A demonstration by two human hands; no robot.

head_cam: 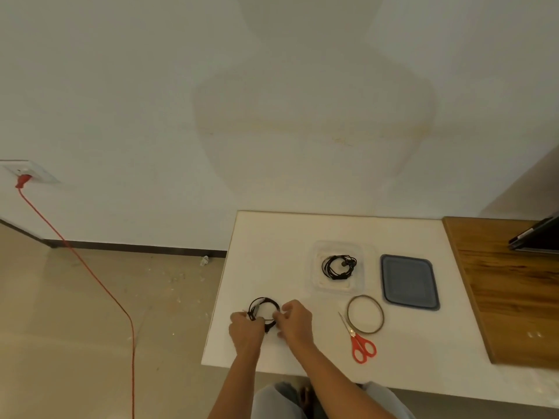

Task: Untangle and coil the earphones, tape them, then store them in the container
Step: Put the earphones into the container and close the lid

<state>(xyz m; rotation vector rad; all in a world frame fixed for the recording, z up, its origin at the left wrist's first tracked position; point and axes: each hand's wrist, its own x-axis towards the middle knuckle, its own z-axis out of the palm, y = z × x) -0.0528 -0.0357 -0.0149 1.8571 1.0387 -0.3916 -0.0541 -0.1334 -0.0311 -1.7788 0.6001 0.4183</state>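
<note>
Closest to the camera are the person's knees in light trousers, tucked under the near edge of the white table, with both bare forearms reaching up onto it.

Way off on the left there's a red cord plugged into a wall outlet, running down across the floor. There are some bits of litter on the floor by the skirting too.

Then the hands, at the near left corner of the table. The left hand has its fingers curled round the left side of a black coiled earphones loop. The right hand is pinching the right side of the same loop, so it sits between the two hands, right at the tabletop. There's a pale bit across the left part of the loop, but honestly it's too small to tell what it is.

Further right and further back is the clear container, open, with a second coiled pair lying inside. Just in front of it is the tape roll lying flat, and red-handled scissors with the blades touching or overlapping the roll's left edge. The blue lid lies flat just beside the container on its right.

Past that is a wooden tabletop butted up against the white one, with something dark at its far edge
</note>
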